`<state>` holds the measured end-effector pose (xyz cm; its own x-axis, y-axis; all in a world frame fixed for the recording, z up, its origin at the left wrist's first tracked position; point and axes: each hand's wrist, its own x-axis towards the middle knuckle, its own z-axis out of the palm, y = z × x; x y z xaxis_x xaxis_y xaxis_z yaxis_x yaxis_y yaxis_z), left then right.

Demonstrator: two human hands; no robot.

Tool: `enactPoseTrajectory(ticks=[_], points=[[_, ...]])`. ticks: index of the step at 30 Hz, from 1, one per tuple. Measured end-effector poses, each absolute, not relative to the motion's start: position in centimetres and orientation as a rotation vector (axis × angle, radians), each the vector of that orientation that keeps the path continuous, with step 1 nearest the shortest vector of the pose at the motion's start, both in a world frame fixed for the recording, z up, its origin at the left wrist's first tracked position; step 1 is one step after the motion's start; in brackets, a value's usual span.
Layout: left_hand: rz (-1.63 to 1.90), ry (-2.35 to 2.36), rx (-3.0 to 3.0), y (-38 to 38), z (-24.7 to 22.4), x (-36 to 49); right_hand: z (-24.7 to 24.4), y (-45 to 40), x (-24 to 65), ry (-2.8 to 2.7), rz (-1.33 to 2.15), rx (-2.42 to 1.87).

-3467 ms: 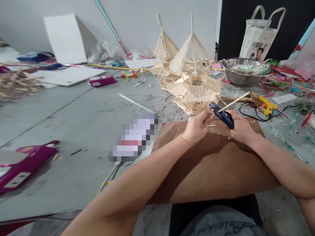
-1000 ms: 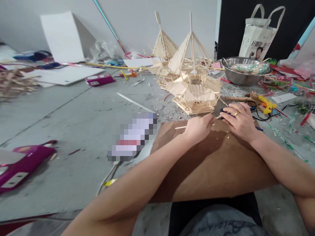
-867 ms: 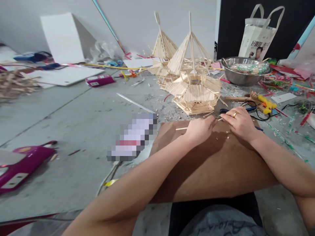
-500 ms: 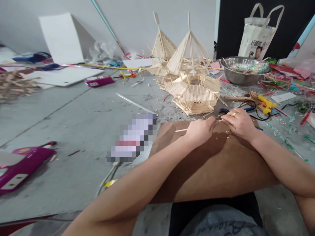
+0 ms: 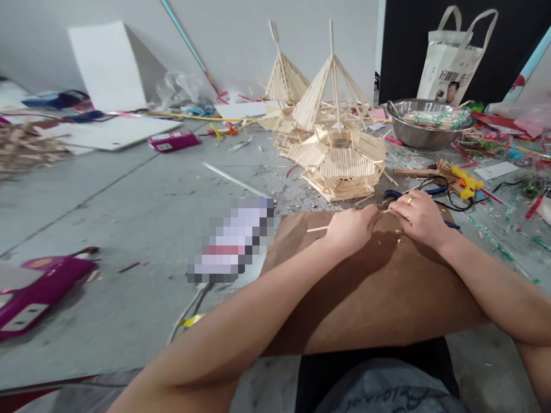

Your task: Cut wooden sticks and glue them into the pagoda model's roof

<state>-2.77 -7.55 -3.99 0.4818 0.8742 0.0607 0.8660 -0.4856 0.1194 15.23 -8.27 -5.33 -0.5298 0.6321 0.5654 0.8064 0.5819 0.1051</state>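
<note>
My left hand (image 5: pixel 352 228) is closed around a thin wooden stick (image 5: pixel 317 229), whose end pokes out to the left of the palm. Close beside it, my right hand (image 5: pixel 418 215), with a ring on one finger, pinches the stick's other end between thumb and fingers. Both hands are over a brown board (image 5: pixel 365 298) in front of me, with small pale crumbs lying on it. Just beyond the board stands a pavilion-like model (image 5: pixel 344 163) built of wooden sticks, with a pointed roof frame (image 5: pixel 331 86) rising behind it.
Blue-handled pliers (image 5: pixel 391 195) and a yellow glue gun (image 5: pixel 467 182) lie beyond my right hand. A metal bowl (image 5: pixel 424 135) holds wrapped sticks. To the left are a blurred-out phone-like device (image 5: pixel 232 241) with a cable and a purple packaged tool (image 5: pixel 47 287). Scraps litter the right side.
Almost nothing differs. Both hands keep their grip on the stick, and my right fingers have shifted only very slightly.
</note>
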Motion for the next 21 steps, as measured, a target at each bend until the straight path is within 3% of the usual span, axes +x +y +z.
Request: enactPoseTrajectory(ticks=[14, 21], points=[[0.225, 1.627, 2.624, -7.9, -4.1, -2.4, -5.4, -8.6, 14.6, -2.246, -0.598, -1.288], [0.302, 1.330, 2.720, -7.0, -3.9, -3.5, -4.8, -8.0, 15.7, -2.374, -0.237, -1.062]])
